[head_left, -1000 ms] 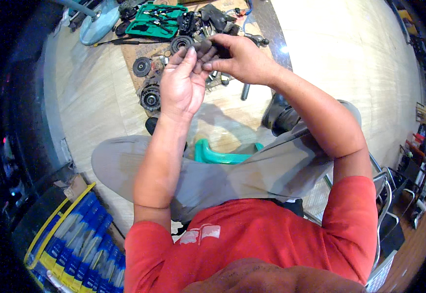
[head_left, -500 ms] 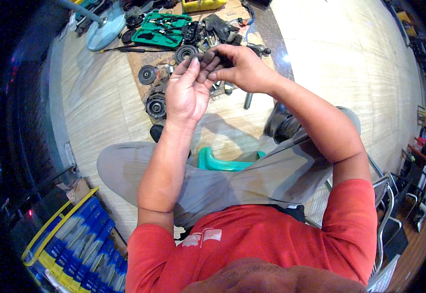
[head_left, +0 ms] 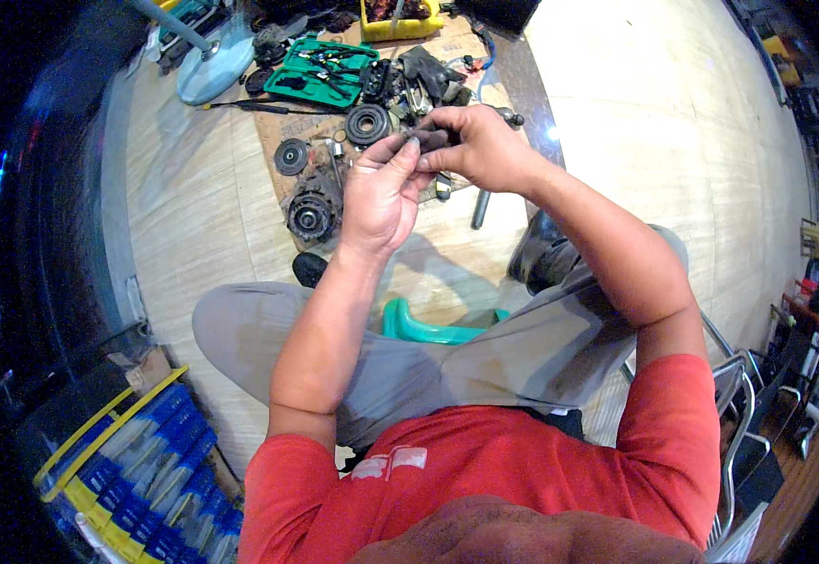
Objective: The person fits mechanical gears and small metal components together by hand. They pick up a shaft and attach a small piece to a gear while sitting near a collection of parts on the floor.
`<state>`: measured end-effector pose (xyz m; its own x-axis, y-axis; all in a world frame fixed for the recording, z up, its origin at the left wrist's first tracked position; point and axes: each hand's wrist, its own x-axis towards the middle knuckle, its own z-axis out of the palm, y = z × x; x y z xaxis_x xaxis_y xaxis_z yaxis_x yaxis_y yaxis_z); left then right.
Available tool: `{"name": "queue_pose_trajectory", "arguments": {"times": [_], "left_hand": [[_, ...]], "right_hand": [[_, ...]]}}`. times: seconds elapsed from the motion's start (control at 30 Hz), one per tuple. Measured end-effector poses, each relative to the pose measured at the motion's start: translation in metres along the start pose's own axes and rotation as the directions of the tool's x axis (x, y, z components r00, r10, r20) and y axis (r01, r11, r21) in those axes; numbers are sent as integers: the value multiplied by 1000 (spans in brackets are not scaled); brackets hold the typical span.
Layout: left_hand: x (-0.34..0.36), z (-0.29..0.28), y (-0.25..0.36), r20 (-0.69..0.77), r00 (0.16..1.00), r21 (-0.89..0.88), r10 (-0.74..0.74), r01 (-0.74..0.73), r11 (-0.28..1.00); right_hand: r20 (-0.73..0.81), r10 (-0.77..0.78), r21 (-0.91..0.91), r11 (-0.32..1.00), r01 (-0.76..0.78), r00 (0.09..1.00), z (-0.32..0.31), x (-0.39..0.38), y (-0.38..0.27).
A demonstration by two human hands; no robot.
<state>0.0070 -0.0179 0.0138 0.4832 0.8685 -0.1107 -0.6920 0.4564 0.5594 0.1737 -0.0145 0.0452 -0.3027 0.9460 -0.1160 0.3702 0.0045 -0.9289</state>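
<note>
My left hand (head_left: 381,197) and my right hand (head_left: 484,150) meet at the fingertips above a parts-covered cardboard sheet (head_left: 276,125). Both sets of greasy, darkened fingers are closed in pinches, thumbs pressed in; whatever they hold is too small or hidden to make out. Just beyond them lie a round black bearing-like part (head_left: 368,122), a smaller black disc (head_left: 291,157) and, to the left, a greasy pulley assembly (head_left: 310,215). An open green tool case (head_left: 320,70) sits farther back, and a metal bar (head_left: 481,209) lies below my right wrist.
A yellow bin (head_left: 400,26) stands at the back, and a pale blue round stand base (head_left: 214,80) at the back left. A green plastic piece (head_left: 428,331) lies under my legs. Blue-and-yellow racked packages (head_left: 137,470) are at lower left, a metal-framed chair (head_left: 740,414) at lower right.
My joined hands and the scene behind them have shifted down and slightly right in the picture over the last second. My fingers remain pressed together.
</note>
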Motion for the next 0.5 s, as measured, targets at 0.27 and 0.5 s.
{"name": "queue_pose_trajectory", "arguments": {"times": [0.27,0.5], "left_hand": [[0,2,0,-56,998,1,-15,15,1000],[9,-5,18,-188,982,-61,25,-37,997]], "right_hand": [[-40,-65,30,997,66,997,5,-2,5],[-23,-80,63,995,82,996,17,2,13]]}}
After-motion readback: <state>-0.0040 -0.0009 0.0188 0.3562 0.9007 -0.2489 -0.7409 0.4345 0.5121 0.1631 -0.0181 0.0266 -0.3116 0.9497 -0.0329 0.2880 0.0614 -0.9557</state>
